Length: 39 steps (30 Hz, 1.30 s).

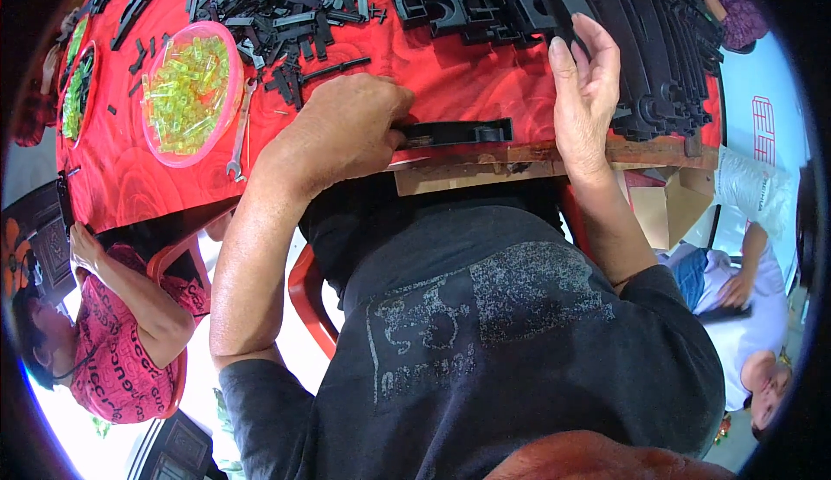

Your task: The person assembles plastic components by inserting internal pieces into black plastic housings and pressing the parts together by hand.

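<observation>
My left hand [351, 125] is closed round the left end of a long, narrow black plastic part [459, 132]. The part lies along the table's front edge, and a hollow channel shows along its top; my fingers hide its left end. To the right of it, my right hand [589, 90] is raised with its fingers apart and holds nothing. Its fingertips are close to the near edge of a stack of larger black plastic mouldings [537, 4].
A pile of small black plastic pieces [277, 12] and a pink basket [232, 121] of yellow-green clear pieces lie on the red-covered table [147, 190]. A wrench [242, 129] rests beside the basket. An opened cardboard box [671, 203] stands below right. Two people [130, 341] sit at either side.
</observation>
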Available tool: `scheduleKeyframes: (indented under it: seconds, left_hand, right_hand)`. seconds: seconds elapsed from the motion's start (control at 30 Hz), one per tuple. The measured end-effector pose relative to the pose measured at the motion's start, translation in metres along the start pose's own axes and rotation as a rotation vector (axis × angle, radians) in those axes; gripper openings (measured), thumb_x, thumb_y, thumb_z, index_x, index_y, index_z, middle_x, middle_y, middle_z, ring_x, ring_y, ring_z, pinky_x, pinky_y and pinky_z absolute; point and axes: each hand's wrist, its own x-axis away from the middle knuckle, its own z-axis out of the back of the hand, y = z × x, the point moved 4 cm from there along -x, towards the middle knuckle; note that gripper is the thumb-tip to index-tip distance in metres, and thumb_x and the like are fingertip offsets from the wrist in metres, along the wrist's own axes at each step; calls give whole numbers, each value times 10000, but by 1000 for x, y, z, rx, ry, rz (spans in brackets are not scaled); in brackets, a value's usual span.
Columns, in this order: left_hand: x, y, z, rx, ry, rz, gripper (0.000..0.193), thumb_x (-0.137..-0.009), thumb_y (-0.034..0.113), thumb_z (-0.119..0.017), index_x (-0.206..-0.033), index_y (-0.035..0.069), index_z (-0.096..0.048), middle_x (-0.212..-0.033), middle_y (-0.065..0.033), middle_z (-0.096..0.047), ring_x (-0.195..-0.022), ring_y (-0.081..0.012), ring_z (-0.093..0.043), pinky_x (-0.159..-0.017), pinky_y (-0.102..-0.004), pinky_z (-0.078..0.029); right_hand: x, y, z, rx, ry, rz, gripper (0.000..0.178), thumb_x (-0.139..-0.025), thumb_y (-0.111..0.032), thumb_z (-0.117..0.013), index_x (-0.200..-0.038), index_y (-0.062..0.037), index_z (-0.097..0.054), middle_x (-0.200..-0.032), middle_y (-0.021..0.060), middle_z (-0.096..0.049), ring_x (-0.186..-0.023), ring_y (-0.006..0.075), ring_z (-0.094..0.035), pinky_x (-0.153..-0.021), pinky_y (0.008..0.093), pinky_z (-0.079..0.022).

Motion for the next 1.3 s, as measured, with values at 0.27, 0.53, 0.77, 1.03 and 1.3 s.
scheduleKeyframes:
  seconds: [0.27,0.53,0.77,1.03,1.3]
  left_hand:
    - [1,-3,0,6,8,-17,190,-792,115,-754,-892,11,-630,-855,-204,-663,-898,-432,-657,-770,-519,-505]
    - [1,-3,-6,-58,55,-33,186,-808,130,-754,-898,13,-643,-843,-207,-668,-897,-436,-657,-766,-527,-501]
    - [-2,-5,-5,-39,40,-38,205,-813,174,-771,-882,23,-651,-822,-186,-670,-857,-410,-669,-729,-506,-506]
    - [-3,-3,-10,53,91,-3,277,-792,234,-817,-836,26,-640,-757,-155,-634,-756,-378,-645,-671,-465,-493]
    - [-6,9,-17,35,166,-41,281,-773,219,-818,-855,17,-641,-783,-162,-639,-785,-386,-654,-699,-478,-501]
  right_hand:
    - [18,-10,-15,-87,-108,14,522,-946,-226,-780,-1345,1,-531,-1356,131,-532,-1259,226,-542,-1070,385,-458]
    - [36,-47,-39,107,-587,283,557,-732,-163,-902,-1210,-37,-646,-1250,144,-637,-1175,344,-618,-1014,412,-503]
    - [52,-36,-48,189,-648,325,453,-691,-132,-885,-1090,-28,-698,-1100,130,-647,-1025,331,-632,-889,425,-527]
    - [53,-37,-47,214,-626,306,326,-695,-114,-867,-980,-45,-725,-953,95,-641,-926,311,-633,-806,415,-522]
    - [54,-37,-42,213,-624,314,327,-683,-112,-869,-970,-45,-726,-903,95,-629,-876,305,-628,-765,415,-524]
